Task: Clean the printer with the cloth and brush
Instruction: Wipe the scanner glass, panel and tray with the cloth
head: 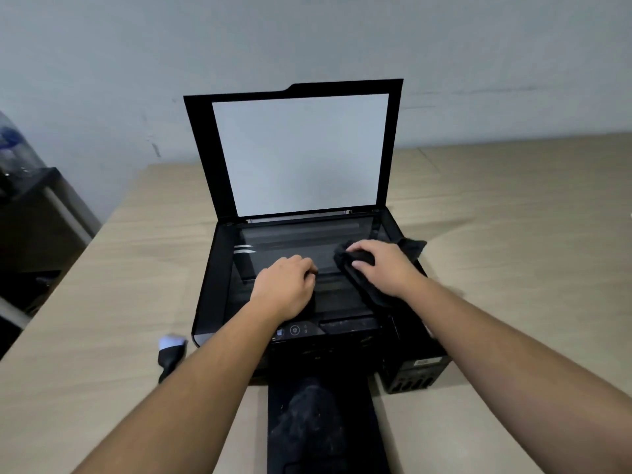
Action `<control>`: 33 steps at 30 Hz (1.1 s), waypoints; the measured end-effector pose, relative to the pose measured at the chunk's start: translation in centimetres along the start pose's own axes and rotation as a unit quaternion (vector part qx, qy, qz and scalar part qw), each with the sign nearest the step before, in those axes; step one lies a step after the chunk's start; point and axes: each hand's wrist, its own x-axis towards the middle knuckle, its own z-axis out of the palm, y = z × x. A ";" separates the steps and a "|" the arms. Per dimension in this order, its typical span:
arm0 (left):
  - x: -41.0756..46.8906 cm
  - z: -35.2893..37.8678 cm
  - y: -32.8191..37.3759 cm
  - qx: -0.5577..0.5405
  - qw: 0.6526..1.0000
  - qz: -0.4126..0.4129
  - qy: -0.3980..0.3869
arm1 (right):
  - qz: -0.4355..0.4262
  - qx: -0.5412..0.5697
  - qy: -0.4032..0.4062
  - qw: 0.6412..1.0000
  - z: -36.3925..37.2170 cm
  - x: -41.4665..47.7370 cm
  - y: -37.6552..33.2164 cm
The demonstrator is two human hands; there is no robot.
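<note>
While lid (pixel 294 148) stands raised, beige table (pixel 102 268), grey wall (pixel 307 35); right hand (pixel 379 265) gripping cloth (pixel 359 268), left hand (pixel 284 285) curled, empty.

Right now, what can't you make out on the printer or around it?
Head view only:
- Brush: blurred, handle behind the left forearm.
- Control panel icons: too small.
- Glass under the cloth and both hands: hidden.
- Output tray: cut off by bottom edge.

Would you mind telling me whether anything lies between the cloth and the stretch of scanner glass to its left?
Yes: the left hand rests on the scanner glass, directly left of the black cloth under the right hand. The raised lid stands clear behind.
</note>
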 end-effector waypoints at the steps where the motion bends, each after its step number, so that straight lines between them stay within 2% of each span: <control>1: 0.1 -0.1 -0.1 -0.001 1.000 0.001 -0.001 | -0.035 0.004 -0.036 0.999 0.2 -1.3 -0.6; 4: 0.2 -0.3 -0.3 -0.014 1.000 0.005 -0.015 | -0.089 -0.036 -0.100 0.990 -1.0 -5.6 0.0; 6: 0.2 -0.3 -0.7 -0.020 1.000 0.009 -0.021 | -0.085 -0.091 -0.094 0.988 -2.4 -6.7 2.0; 9: 0.0 -0.2 -0.8 -0.021 0.999 0.008 -0.026 | -0.007 -0.153 -0.053 0.987 -3.1 -4.6 3.8; 12: -0.3 -0.2 -0.6 -0.015 0.999 0.007 -0.030 | 0.068 -0.161 -0.040 0.984 -1.4 -0.6 2.7; 16: -0.7 -0.2 -0.5 -0.006 0.999 0.005 -0.036 | 0.096 -0.125 -0.047 0.986 -0.6 1.4 2.0; 20: -0.8 -0.3 -0.6 -0.004 0.999 0.008 -0.043 | 0.090 -0.122 -0.072 0.986 -2.5 -2.4 2.4; 23: -0.6 -0.3 -0.8 -0.003 0.999 0.009 -0.047 | 0.074 -0.161 -0.067 0.982 -4.0 -7.2 2.0; 26: -0.6 -0.4 -0.9 -0.001 0.998 0.009 -0.054 | 0.060 -0.137 -0.062 0.987 -4.7 -10.5 1.8; 33: -0.8 -0.5 -0.5 -0.004 0.998 0.005 -0.055 | 0.019 -0.117 0.000 0.993 -2.1 -10.7 0.6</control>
